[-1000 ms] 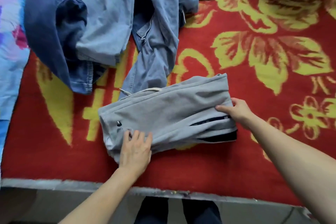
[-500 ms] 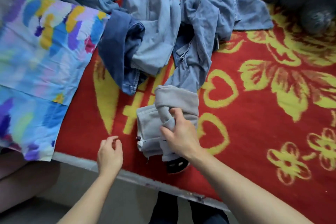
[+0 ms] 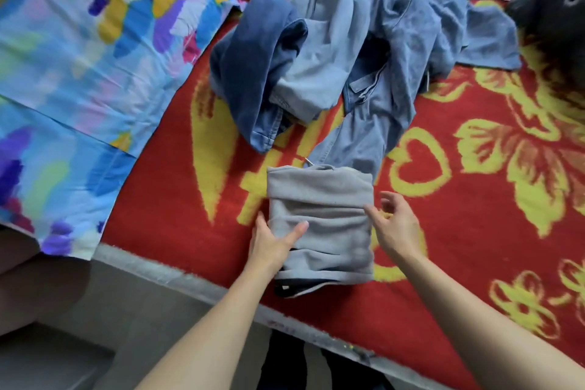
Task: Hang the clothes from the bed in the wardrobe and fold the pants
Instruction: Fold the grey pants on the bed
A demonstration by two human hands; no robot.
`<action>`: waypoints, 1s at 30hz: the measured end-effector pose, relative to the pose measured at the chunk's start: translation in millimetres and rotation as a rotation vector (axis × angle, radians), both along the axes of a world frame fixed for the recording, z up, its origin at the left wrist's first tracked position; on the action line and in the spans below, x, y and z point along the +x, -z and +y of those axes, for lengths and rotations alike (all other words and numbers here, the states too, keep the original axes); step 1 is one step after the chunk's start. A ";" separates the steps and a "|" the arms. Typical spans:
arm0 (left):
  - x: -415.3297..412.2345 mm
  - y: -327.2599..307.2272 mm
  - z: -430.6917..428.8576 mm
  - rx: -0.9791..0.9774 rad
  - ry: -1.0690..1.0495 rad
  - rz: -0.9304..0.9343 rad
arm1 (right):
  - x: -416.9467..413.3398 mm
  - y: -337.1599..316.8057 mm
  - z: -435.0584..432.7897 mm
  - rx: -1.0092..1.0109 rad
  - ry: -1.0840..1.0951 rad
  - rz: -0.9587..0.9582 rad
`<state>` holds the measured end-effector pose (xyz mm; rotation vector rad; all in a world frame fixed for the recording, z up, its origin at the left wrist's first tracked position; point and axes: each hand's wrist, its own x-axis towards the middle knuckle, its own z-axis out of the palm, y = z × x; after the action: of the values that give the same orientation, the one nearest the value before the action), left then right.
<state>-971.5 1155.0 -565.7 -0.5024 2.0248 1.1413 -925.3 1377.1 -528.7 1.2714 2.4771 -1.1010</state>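
The grey pants (image 3: 323,215) lie folded into a compact square near the front edge of the bed, on the red blanket (image 3: 474,247) with yellow flowers. My left hand (image 3: 272,241) rests flat on the square's left side, thumb laid across the fabric. At the right side my right hand (image 3: 395,225) hovers with relaxed, spread fingers, its fingertips just touching the edge. Behind the pants lies a heap of blue clothes: dark blue jeans (image 3: 253,73), a pale blue garment (image 3: 319,51) and a blue shirt (image 3: 402,51).
A colourful patterned sheet (image 3: 79,73) covers the bed's left part. A dark grey plush toy (image 3: 554,0) sits at the back right. The bed's grey front edge (image 3: 190,279) runs diagonally below the pants, with floor and my legs beneath.
The pants went from a long flat strip to a folded square. My right hand brought the right end over and let go; my left hand moved back onto the fabric. The view shifted left.
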 end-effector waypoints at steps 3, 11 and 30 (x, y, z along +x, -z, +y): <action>2.7 35.7 3.3 -0.014 -0.089 -0.053 | -0.9 27.7 16.8 -0.245 0.035 -0.174; 12.2 31.0 -15.4 0.209 -0.352 -0.108 | 23.1 50.8 -29.2 -0.306 0.096 0.007; 238.3 -183.8 -104.1 0.238 -0.853 0.107 | 147.0 -118.3 -113.9 -0.260 -0.511 0.053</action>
<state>-733.2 1051.0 -381.8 -1.2667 1.7397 1.9032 -778.3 1263.3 -410.4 0.5017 2.3889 -1.2602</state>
